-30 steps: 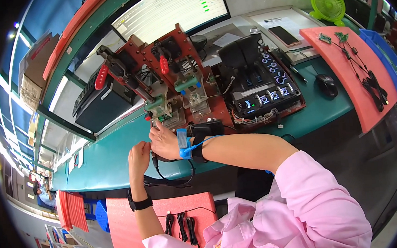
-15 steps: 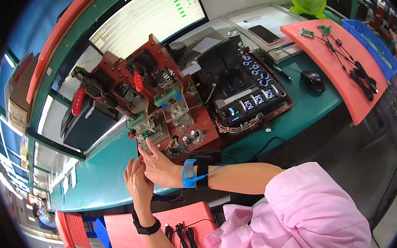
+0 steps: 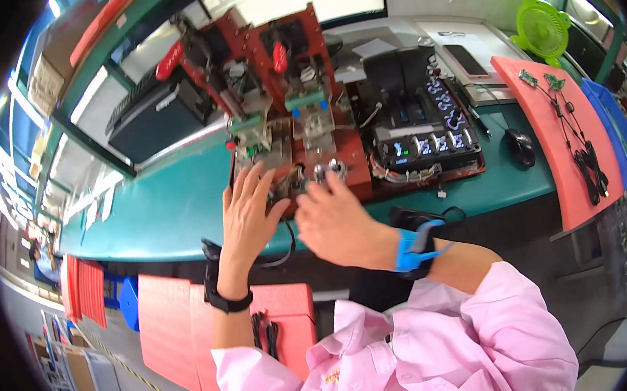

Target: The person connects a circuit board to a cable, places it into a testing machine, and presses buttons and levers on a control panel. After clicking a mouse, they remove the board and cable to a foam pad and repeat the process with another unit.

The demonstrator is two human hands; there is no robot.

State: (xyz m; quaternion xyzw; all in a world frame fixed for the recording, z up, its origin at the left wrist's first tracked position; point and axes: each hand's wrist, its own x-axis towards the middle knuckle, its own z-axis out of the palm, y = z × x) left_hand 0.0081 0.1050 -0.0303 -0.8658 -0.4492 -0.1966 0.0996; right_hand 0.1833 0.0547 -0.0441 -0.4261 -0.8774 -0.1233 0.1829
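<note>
My left hand is open, fingers stretched out, just in front of the left press fixture with its clear block. A green circuit board shows in that fixture. My right hand is slightly blurred, with its fingers apart and bent forward beside small silver round parts on the red base. No held thing shows in it; its palm is hidden. A second clear-block fixture stands behind my right hand. Above the fixtures are clamp levers with red handles. A blue strap circles my right wrist.
A black control box with lit displays sits right of the fixtures. Farther right are a mouse, a phone and a pink foam sheet bearing cables and boards. Another pink foam sheet with black cables lies near my lap.
My hands, together by the left fixture before, are now apart. The right hand has shifted right toward the silver parts; the left has spread its fingers. The whole view has shifted.
</note>
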